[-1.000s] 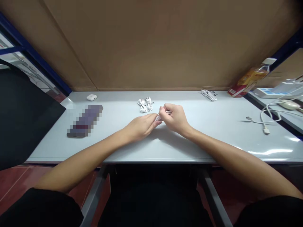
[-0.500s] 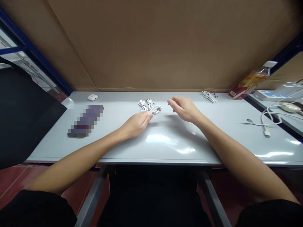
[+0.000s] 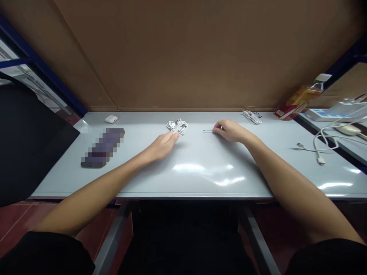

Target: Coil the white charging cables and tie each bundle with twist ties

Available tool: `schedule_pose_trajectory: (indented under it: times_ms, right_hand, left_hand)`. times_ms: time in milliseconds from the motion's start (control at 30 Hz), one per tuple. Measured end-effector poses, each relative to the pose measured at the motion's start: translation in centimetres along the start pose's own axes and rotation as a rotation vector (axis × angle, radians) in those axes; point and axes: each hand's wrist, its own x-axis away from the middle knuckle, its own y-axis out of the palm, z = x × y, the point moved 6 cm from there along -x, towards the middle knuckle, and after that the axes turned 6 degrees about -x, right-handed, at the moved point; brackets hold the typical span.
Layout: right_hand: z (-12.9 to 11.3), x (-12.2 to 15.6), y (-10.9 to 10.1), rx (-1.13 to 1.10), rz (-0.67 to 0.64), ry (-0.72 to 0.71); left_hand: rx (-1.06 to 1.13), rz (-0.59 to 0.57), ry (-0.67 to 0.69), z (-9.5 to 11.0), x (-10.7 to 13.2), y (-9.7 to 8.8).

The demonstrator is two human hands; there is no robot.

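My left hand (image 3: 163,147) is closed on a coiled white charging cable (image 3: 182,127), pinching it between thumb and fingers above the table. Just behind that coil lie bundled white cables (image 3: 171,125), partly covered by it. To the right, my right hand (image 3: 229,130) is low over the tabletop with its fingertips pinched together. A thin black twist tie (image 3: 207,131) sticks out leftward from those fingertips. The two hands are apart, with bare table surface between them.
A white earbud case (image 3: 111,119) and a blurred-out dark object (image 3: 102,148) are on the left. Another tied white cable (image 3: 252,117) lies at the back right, near a drink bottle (image 3: 299,100). Further right are a loose white cable (image 3: 327,148) and a computer mouse (image 3: 348,130).
My left hand has moved slightly left and back with the coiled cable. My right hand has shifted right and lowered to the table, its fingers now closed on the twist tie.
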Motion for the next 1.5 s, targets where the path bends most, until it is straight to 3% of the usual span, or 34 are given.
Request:
schedule_pose_trajectory:
  times_ms: [100, 200, 333, 500, 600, 733, 900, 1033, 1167, 1300, 1500]
  right_hand:
    - [-2.3, 0.8, 1.4, -0.346, -0.068, -0.004]
    - [-6.0, 2.0, 4.2, -0.669, -0.157, -0.089]
    - [-8.7, 3.7, 7.2, -0.727, -0.051, -0.055]
    - [-10.2, 4.9, 7.7, -0.74, 0.095, -0.141]
    - [-10.2, 4.8, 7.8, -0.831, 0.07, -0.155]
    - [-10.2, 4.6, 7.9, -0.946, -0.071, -0.207]
    - [-10.9, 5.0, 6.1, -0.729, -0.043, -0.525]
    - [-11.9, 5.7, 5.5, -0.565, -0.082, -0.75]
    - [-12.0, 5.8, 5.0, -0.494, -0.068, -0.764]
    - [-12.0, 5.9, 4.2, -0.374, 0.022, -0.775]
    - [-12.0, 5.8, 4.0, -0.368, 0.045, -0.814]
  left_hand:
    - [0.015, 0.026, 0.009, 0.1, 0.0, -0.1]
    - [-0.024, 0.043, 0.009, 0.7, 0.2, 0.0]
    - [-0.037, 0.039, 0.036, 1.6, 0.7, 0.5]
    - [0.033, 0.038, 0.121, 2.4, 0.9, 1.3]
    - [0.133, -0.012, 0.164, 2.6, 0.9, 1.5]
    - [0.238, -0.128, 0.18, 2.6, 0.8, 1.6]
    - [0.299, -0.361, 0.202, 3.4, 1.4, 2.0]
    - [0.295, -0.475, 0.218, 4.2, 2.1, 2.6]
    - [0.319, -0.508, 0.212, 4.2, 2.3, 2.7]
    - [0.31, -0.446, 0.16, 3.8, 2.1, 2.2]
    - [0.269, -0.404, 0.182, 4.1, 2.0, 2.1]
